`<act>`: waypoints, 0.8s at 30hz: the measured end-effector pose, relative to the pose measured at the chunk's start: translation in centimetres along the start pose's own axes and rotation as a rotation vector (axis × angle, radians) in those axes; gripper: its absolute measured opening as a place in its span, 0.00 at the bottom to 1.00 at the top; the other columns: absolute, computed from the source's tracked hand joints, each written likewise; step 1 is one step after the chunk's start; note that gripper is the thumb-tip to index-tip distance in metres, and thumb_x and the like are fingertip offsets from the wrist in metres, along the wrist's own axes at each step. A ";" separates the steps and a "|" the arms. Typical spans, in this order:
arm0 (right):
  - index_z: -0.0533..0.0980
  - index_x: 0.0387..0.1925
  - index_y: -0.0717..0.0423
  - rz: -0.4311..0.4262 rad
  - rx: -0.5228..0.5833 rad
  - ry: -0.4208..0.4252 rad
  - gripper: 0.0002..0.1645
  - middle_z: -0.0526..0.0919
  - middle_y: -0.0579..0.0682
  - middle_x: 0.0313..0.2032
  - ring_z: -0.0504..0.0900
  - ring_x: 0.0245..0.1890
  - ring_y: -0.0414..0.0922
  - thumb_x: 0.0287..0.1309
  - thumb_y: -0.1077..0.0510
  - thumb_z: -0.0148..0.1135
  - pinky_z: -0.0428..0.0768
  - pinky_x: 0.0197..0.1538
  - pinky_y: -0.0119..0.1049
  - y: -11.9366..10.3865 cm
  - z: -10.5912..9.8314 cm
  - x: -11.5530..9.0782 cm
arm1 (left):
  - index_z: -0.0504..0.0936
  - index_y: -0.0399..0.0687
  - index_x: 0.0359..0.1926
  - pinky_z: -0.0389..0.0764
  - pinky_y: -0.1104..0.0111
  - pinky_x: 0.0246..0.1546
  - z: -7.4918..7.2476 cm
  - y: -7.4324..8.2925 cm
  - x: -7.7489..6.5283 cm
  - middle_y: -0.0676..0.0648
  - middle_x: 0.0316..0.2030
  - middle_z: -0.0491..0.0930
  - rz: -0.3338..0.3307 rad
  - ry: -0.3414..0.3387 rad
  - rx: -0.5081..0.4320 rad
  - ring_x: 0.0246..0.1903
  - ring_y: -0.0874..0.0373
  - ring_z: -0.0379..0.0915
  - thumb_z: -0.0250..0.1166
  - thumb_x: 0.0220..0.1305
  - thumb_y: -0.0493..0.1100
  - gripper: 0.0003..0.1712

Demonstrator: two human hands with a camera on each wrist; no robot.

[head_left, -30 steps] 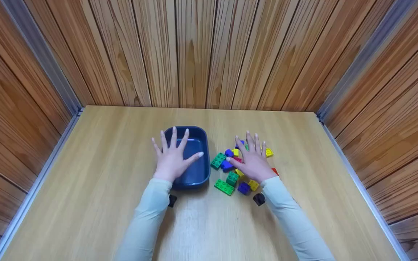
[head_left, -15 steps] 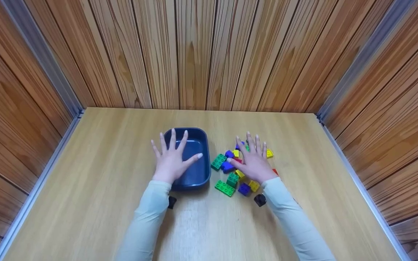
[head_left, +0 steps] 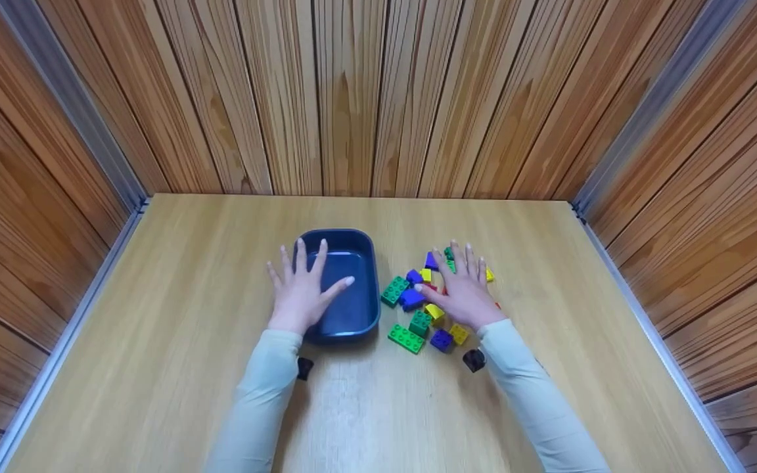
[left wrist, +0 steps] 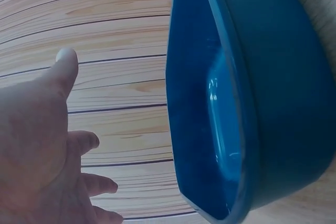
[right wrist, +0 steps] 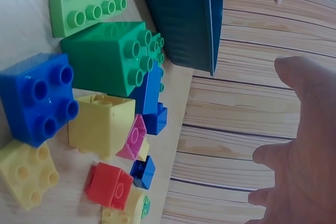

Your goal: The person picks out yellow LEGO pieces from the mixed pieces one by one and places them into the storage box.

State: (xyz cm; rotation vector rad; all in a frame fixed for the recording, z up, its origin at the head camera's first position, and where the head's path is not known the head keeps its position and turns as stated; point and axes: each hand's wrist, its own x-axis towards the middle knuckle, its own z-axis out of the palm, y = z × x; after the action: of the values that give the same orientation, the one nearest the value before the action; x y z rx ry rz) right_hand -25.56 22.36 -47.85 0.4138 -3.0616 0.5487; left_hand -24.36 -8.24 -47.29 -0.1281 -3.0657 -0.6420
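My left hand hovers with spread fingers over the left side of a dark blue rectangular tub. In the left wrist view a gap separates that hand from the tub, whose visible inside holds nothing. My right hand, fingers also spread, is held above a loose pile of toy building bricks and covers some of them. Among them are a long light green brick, a green brick, a purple-blue brick and a yellow brick. In the right wrist view a red brick shows too. Neither hand holds anything.
The tub and bricks stand on a light wooden table. Wood-plank walls enclose it at the back and both sides, with metal rails along the side edges. A small black device sits at the right wrist.
My left hand has shifted a little left and down, uncovering more of the tub. My right hand has moved slightly right. The bricks and tub stay in place.
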 end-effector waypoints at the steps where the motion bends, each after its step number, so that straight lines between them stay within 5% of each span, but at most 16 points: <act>1: 0.48 0.75 0.45 0.003 0.003 0.002 0.53 0.35 0.57 0.74 0.28 0.71 0.59 0.56 0.23 0.43 0.30 0.66 0.59 0.1 0.0 -0.1 | 0.41 0.62 0.76 0.27 0.38 0.62 0.0 -0.1 -0.1 0.38 0.74 0.34 -0.003 -0.001 -0.011 0.69 0.32 0.22 0.43 0.56 0.80 0.53; 13: 0.46 0.75 0.43 0.044 0.022 0.000 0.53 0.37 0.59 0.73 0.30 0.71 0.61 0.57 0.24 0.45 0.30 0.66 0.60 2.0 -0.1 -1.1 | 0.44 0.53 0.76 0.35 0.36 0.62 0.6 -2.9 -1.4 0.33 0.72 0.38 -0.057 -0.018 -0.067 0.68 0.29 0.30 0.47 0.59 0.76 0.53; 24: 0.48 0.75 0.49 0.087 0.054 -0.005 0.52 0.38 0.61 0.73 0.32 0.71 0.62 0.58 0.28 0.51 0.31 0.66 0.60 4.0 0.0 -2.6 | 0.49 0.44 0.74 0.54 0.38 0.60 2.0 -5.0 -2.4 0.30 0.69 0.52 -0.127 -0.013 -0.097 0.64 0.30 0.51 0.46 0.61 0.74 0.53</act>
State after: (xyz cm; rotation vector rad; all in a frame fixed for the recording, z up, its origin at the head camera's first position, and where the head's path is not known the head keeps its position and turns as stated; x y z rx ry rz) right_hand -24.07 26.63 -49.30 0.2838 -3.0880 0.6357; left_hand -22.31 -12.24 -51.17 0.0632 -3.0744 -0.7996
